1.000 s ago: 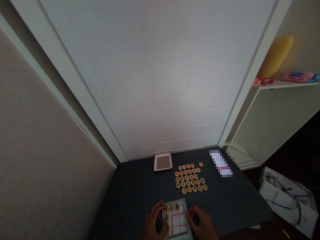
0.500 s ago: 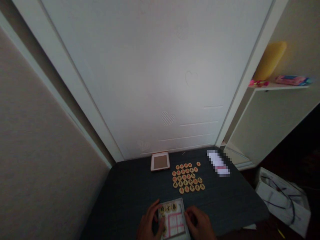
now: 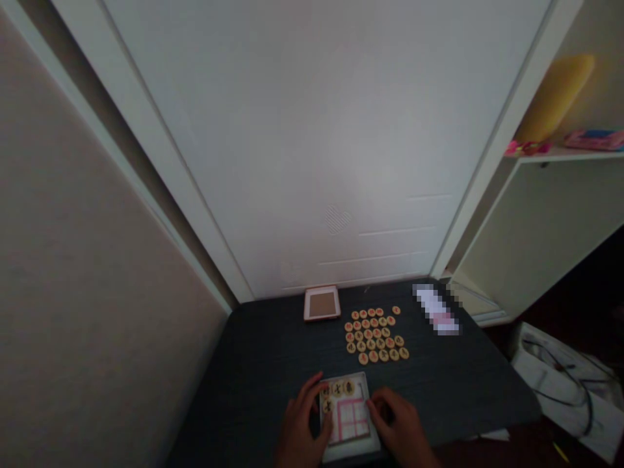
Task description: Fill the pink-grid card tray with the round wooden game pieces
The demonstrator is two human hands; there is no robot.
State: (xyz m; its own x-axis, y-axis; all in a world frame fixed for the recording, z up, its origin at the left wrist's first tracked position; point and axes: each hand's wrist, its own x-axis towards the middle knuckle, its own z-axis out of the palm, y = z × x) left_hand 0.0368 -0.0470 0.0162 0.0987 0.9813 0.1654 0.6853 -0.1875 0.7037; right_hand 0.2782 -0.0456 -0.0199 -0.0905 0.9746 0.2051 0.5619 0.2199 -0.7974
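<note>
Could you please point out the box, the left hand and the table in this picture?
Box [image 3: 351, 448]: head view, on its near rim.
Left hand [image 3: 297, 424]: head view, on the back of the hand.
Table [image 3: 253, 364]: head view, on its dark top, toward the left side.

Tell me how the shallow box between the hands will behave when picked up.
The shallow box looks fairly stiff, since its edges run straight. If tilted, the round pieces inside might slide, as open space lies beside them.
</note>
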